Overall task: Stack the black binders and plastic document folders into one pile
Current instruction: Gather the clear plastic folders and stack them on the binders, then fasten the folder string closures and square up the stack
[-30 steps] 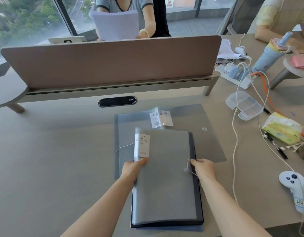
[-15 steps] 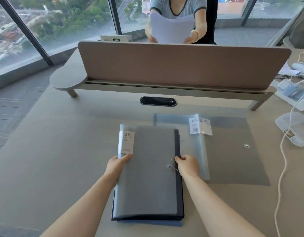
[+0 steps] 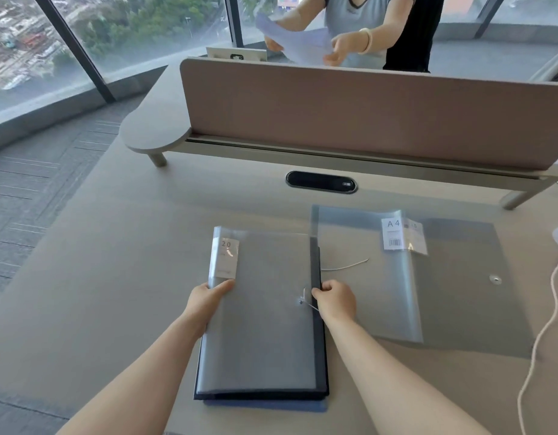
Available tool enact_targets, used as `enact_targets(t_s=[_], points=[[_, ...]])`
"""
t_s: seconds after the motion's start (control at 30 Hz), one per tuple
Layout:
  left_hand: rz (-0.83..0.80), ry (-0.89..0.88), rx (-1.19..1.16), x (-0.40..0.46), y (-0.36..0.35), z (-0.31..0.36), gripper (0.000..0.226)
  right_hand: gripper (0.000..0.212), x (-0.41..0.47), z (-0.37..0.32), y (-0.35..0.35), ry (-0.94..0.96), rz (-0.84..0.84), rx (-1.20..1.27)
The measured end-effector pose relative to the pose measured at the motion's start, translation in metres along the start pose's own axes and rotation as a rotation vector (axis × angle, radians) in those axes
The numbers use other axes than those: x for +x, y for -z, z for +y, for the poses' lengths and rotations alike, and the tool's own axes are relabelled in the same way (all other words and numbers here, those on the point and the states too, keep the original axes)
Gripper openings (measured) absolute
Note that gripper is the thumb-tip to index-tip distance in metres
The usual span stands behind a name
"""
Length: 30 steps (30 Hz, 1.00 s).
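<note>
A pile lies on the table in front of me: a translucent grey folder labelled "20" on top, a black binder under it, and a bluish folder edge at the bottom. My left hand grips the pile's left edge and my right hand grips its right edge, beside a string clasp. To the right lie a clear folder labelled "A4" and, partly under it, a grey snap envelope, both flat on the table.
A brown divider screen on a raised shelf crosses the far side of the table. A black cable port sits below it. A white cord runs along the right edge. A person behind the screen handles paper.
The pile has been slid to the left, off the clear folder and grey envelope, which now lie uncovered at its right. Both hands stayed on its edges.
</note>
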State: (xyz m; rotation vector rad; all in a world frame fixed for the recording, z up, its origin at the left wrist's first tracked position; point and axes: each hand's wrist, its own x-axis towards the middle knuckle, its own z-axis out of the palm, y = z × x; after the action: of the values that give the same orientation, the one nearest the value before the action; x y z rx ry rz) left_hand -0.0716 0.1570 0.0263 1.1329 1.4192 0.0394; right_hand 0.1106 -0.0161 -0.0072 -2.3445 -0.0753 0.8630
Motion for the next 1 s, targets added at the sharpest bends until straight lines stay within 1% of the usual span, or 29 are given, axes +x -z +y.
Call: enact_targets(t_s=[0.1,0.3,0.47,0.57,0.6,0.67,0.7,0.73,0.8,0.87,1.0], points=[[0.010,-0.017,0.029,0.003,0.002,-0.001,0.022,0.012,0.000,0.000,-0.005,0.006,0.017,-0.011],[0.042,-0.066,0.119,0.005,0.000,0.000,0.024,0.009,0.000,0.001,-0.009,0.016,0.103,-0.062],[0.079,-0.119,0.226,0.004,-0.001,0.001,0.023,0.009,0.001,0.002,-0.009,0.022,0.108,-0.096],[0.105,-0.116,0.284,0.003,-0.002,0.002,0.035,0.012,0.003,0.004,-0.006,0.037,0.074,-0.089],[0.143,-0.114,0.315,0.003,-0.004,0.002,0.045,0.013,0.003,0.004,-0.004,0.045,0.066,-0.072],[0.274,-0.128,0.394,0.001,-0.009,0.004,0.065,0.011,0.004,0.005,0.004,0.065,0.084,-0.018],[0.350,-0.156,0.439,-0.001,-0.013,0.007,0.070,0.009,0.005,0.005,0.010,0.079,0.103,0.010],[0.418,-0.201,0.486,-0.005,-0.019,0.010,0.071,0.010,0.007,0.006,0.017,0.098,0.123,0.030],[0.477,-0.319,0.556,-0.012,-0.032,0.020,0.066,0.015,0.012,0.008,0.034,0.144,0.160,0.047],[0.441,-0.415,0.596,-0.016,-0.053,0.029,0.060,0.016,0.019,0.010,0.053,0.174,0.185,0.059],[0.330,-0.574,0.693,-0.030,-0.108,0.043,0.049,0.020,0.040,0.014,0.088,0.177,0.222,0.060]])
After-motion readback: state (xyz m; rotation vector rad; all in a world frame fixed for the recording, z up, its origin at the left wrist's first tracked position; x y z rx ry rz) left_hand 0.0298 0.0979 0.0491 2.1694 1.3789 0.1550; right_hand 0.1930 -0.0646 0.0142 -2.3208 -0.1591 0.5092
